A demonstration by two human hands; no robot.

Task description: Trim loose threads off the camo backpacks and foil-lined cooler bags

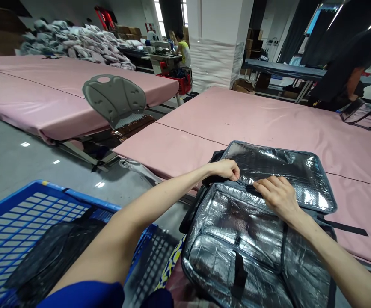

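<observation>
At the near edge of the pink worktop (268,115) lies the silver bag (256,239), its front hanging off toward us and its lid (288,171) lying open flat behind it. Our left hand (227,169) is at the bag's left rear corner, fingers closed in a pinch on the seam where the lid meets the body. Our right hand (278,194) rests on that seam just to the right, fingers straight and close together, gripping nothing.

We judge the foil lining the weak point: a hard tug from the pinch against the flat hand could crease or tear it. With so much of the bag overhanging, it could also slide off toward the blue crate (28,214) to its left.
</observation>
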